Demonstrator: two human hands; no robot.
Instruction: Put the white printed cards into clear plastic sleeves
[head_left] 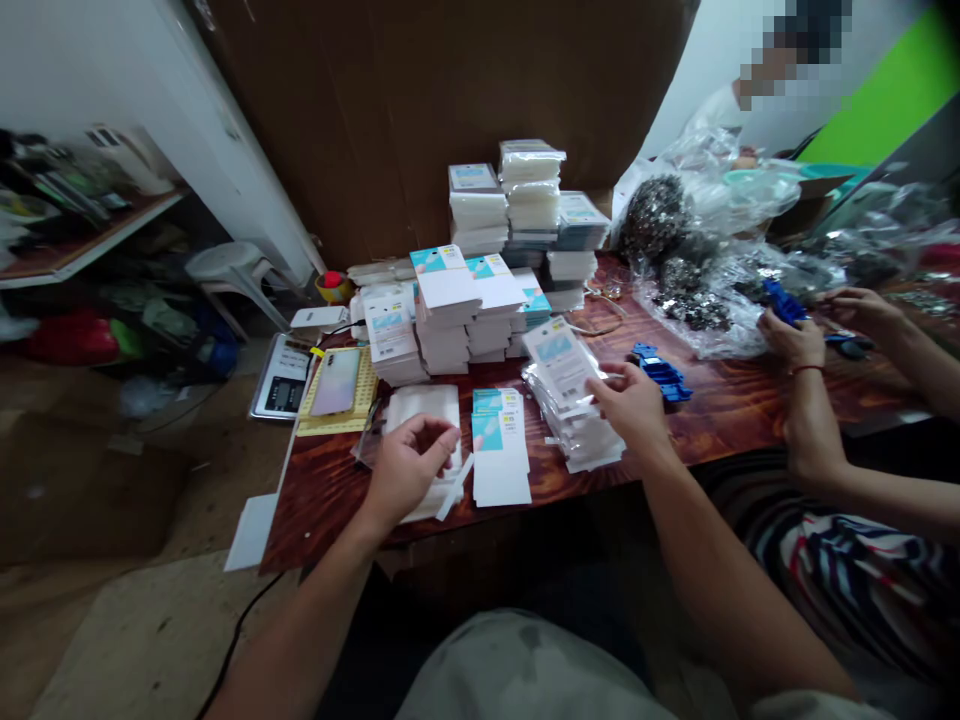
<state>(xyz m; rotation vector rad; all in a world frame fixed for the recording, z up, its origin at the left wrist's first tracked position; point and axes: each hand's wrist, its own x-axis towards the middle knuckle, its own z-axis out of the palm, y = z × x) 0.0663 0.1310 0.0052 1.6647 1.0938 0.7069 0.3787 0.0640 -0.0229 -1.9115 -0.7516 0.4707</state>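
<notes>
My left hand (pixel 409 468) is closed, thumb against curled fingers, over a stack of clear plastic sleeves (pixel 422 402); whatever it pinches is hidden. Just below its thumb a narrow white strip (pixel 455 488) slants beside the sleeves. My right hand (pixel 634 402) grips the right edge of a bagged card (pixel 561 365), printed with a pale blue panel. This card lies tilted over a loose pile of bagged cards (pixel 592 442). Between my hands, blue-and-white cards (pixel 501 455) overlap on the wooden table (pixel 330 500).
Tall card stacks (pixel 442 290) and bagged stacks (pixel 529 200) stand at the back. A phone (pixel 335 382) rests on a yellow pad at left. Blue plastic pieces (pixel 661 372) lie at right, near bags of metal parts (pixel 697 290). A co-worker's hands (pixel 799 340) hold a blue tool.
</notes>
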